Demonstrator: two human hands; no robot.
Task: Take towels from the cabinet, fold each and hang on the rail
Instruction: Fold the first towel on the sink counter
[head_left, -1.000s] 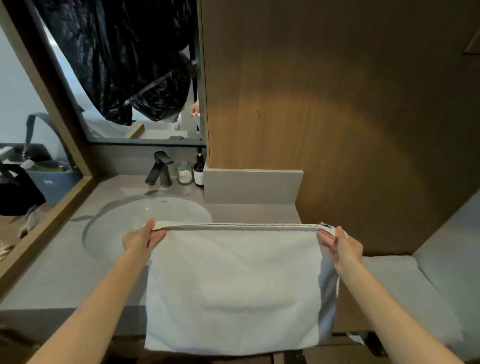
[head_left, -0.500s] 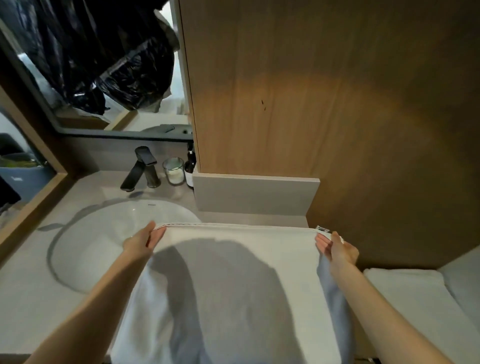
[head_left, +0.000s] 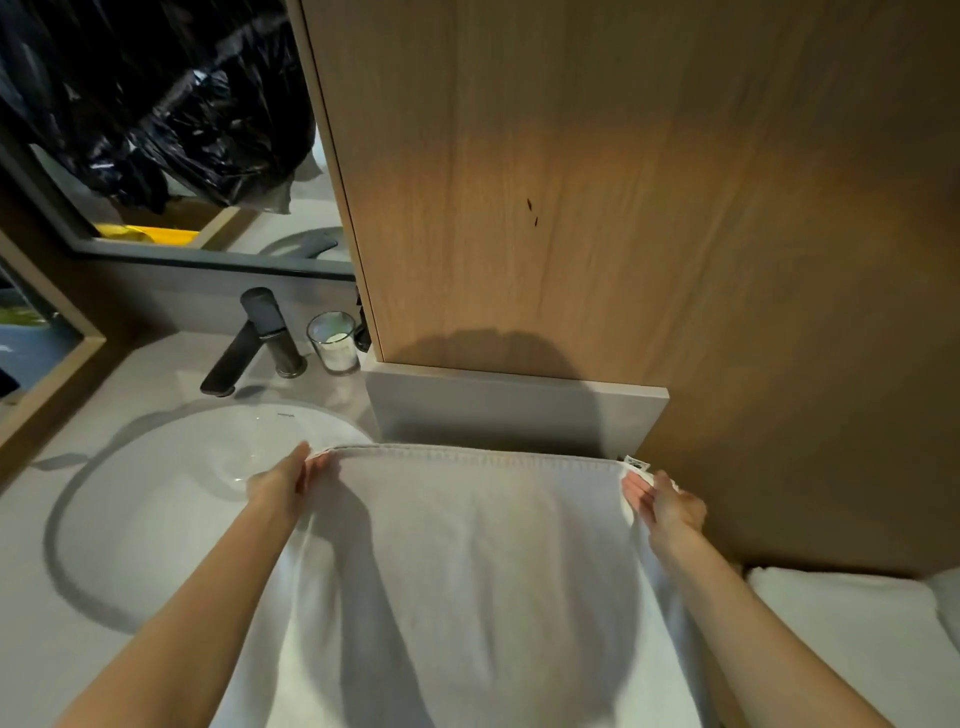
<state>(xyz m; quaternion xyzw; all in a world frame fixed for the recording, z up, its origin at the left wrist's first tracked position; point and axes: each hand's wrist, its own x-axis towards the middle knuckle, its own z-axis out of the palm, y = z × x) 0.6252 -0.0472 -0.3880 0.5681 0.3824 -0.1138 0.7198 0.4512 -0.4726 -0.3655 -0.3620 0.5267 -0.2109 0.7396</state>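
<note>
Towel (head_left: 467, 571), top corners pinched in left hand (head_left: 280, 483) and right hand (head_left: 667, 504) grip, white candle (head_left: 336, 347) in glass (head_left: 313, 332)

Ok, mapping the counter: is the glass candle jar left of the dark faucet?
No, the clear glass candle jar sits right of the dark metal faucet.

One wide-angle camera, worn on the person's head, looks forward and steeply down from close above the pale grey countertop (head_left: 26, 649). It faces the brown wood-grain cabinet panel (head_left: 623, 208). The round white sink basin (head_left: 171, 493) sits left of centre, and the white terry towel (head_left: 467, 571) fills the near lower middle.
</note>
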